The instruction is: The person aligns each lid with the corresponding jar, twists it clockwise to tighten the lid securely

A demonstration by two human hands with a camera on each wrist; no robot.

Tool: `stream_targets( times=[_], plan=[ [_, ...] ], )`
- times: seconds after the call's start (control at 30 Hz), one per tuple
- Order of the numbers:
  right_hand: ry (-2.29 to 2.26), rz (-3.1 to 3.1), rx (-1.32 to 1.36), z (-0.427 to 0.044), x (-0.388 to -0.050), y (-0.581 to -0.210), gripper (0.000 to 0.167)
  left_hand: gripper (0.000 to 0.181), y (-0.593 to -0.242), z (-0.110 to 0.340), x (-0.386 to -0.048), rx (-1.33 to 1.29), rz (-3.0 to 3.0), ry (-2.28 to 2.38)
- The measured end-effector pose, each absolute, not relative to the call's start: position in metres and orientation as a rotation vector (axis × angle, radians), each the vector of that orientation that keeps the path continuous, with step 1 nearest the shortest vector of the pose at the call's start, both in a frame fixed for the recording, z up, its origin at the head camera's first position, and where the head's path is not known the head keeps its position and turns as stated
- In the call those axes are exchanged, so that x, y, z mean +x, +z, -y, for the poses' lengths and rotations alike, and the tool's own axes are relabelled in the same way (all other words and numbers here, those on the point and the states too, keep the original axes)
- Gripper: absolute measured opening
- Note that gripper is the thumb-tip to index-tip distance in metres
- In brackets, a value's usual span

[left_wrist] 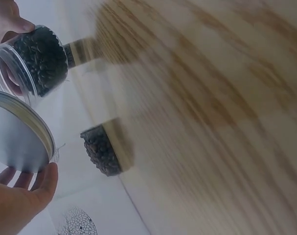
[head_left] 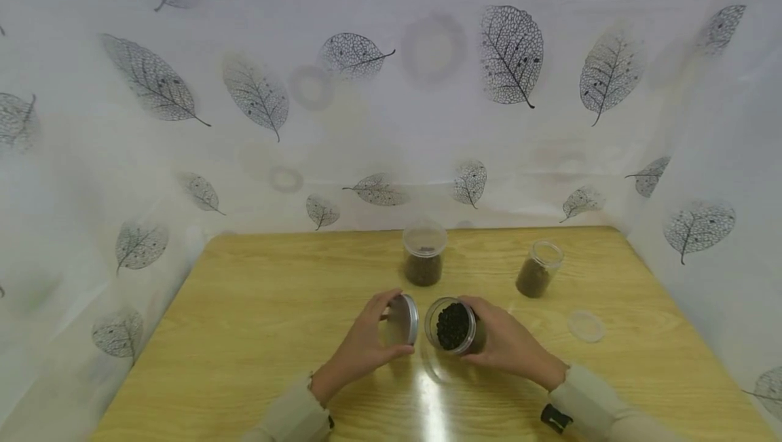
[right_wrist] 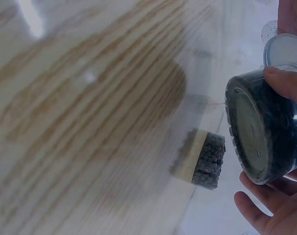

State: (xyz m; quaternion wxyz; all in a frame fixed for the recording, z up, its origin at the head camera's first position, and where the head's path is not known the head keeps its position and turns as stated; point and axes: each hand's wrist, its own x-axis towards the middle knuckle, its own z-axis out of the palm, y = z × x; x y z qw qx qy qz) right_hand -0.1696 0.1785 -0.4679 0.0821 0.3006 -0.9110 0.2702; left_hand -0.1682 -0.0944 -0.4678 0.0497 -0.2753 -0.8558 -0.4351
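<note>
My left hand holds a round silver lid by its rim, thumb and fingers at opposite edges. Just to its right, my right hand grips a clear jar holding dark beans or seeds. That jar is tilted, its open mouth facing left toward the lid. A small gap separates lid and jar in the head view. In the right wrist view, the jar's base is off the table.
Behind the hands stands a clear jar partly filled with dark pieces. Another part-filled jar is at the back right. A clear disc lies on the wooden table nearby. Leaf-patterned sheeting surrounds the table.
</note>
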Motion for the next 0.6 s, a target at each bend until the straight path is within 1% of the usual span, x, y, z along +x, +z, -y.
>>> stream_targets(
  times=[0.6],
  plan=[
    [0.792,2.696,0.914,-0.179,-0.168,-0.477,0.092,0.090,-0.469,0.075,-0.170,-0.920,2.613,-1.374]
  ],
)
